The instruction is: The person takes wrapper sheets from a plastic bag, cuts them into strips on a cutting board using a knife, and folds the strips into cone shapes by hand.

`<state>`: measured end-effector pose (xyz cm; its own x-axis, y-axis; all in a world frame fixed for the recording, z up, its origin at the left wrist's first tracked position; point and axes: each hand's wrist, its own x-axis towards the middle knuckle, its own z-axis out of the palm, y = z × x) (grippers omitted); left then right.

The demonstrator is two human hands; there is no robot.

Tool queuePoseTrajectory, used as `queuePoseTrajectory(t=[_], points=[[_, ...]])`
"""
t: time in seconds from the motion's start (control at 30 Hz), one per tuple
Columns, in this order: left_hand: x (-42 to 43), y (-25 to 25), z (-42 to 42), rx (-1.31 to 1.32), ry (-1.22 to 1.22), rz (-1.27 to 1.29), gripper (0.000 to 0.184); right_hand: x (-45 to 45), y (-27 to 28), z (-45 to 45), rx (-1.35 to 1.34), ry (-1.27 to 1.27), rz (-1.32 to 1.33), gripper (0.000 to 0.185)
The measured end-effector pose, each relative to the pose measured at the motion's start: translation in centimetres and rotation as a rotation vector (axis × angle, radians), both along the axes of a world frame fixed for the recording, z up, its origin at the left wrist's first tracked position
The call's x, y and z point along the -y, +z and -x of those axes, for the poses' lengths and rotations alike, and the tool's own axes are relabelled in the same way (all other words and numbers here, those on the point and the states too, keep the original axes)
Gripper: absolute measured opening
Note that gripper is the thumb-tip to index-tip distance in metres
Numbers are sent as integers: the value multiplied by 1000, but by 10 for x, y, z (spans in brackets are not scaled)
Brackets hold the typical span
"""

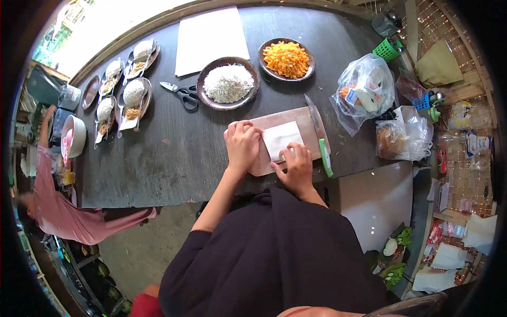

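Observation:
A white square sheet (283,136) lies flat on the wooden cutting board (264,120); whether it is one layer or a stack I cannot tell. My left hand (243,145) is closed at the sheet's left edge, fingers curled over the board. At the lower right edge, the bent fingers and thumb of my right hand (297,168) grip the sheet. A knife (320,134) with a green and white handle rests along the board's right side, blade pointing away. Beyond the board are a bowl of white shreds (228,83) and a bowl of orange diced pieces (287,59).
Black-handled scissors (182,95) lie left of the white-filled bowl. A large white paper (210,42) lies behind it. Several plates of rice (134,92) stand far left. Plastic bags (364,90) occupy the right side. Another person in pink (63,206) reaches at the left.

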<state>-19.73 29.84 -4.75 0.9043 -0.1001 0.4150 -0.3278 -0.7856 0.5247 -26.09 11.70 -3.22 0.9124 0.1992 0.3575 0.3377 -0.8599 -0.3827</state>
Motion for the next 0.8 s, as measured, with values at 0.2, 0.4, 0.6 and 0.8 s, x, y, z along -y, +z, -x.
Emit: queuePoseTrajectory(t=[0.2,0.4,0.6,0.8], points=[[-3,4,-11,-69,-41,67,7,-2,-6,-2,-2,21,-19,38],[-11,3,-17,-62,-178,31,11,-11,-1,-3,31,-45,43,34],[-26,6,-27,-41,-387,-58,20,-13,1,-7,39,-68,56,28],[-37,7,-45,38,-582,-200,29,-15,4,-6,39,-83,71,25]])
